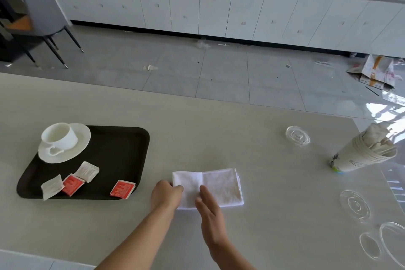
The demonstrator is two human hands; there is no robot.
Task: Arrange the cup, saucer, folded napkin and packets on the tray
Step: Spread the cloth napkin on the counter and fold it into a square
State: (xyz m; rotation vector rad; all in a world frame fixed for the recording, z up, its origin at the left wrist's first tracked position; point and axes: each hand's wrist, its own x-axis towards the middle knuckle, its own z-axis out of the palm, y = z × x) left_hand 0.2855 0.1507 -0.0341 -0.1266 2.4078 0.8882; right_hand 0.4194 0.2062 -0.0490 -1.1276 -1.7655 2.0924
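From the head camera, looking down over the pale bench [219, 133], most of the setting is already in place. The black plastic tray [129, 140] sits to the left, and on its far corner the white ceramic cup [59, 136] stands upright on the white round saucer [82, 138], which hangs a little over the tray's rim. Along the near side of the tray lie two white paper packets [87, 171] and two red packets [72, 184], loosely scattered, not lined up.

What is left is the white folded cloth napkin [221, 184] – it lies flat on the bench just right of the tray, not on it. By my reading it needs one more fold or a lift across.

Both hands are on it. The left hand [167, 193] reaches in with fingers curled, pinching the napkin's left edge. The right hand [208, 206] lies flat, fingers straight, pressing down near the napkin's middle and gripping nothing.

Off to the right stand a stack of paper cups [368, 153] and some clear plastic lids [298, 136] – well apart from the work.
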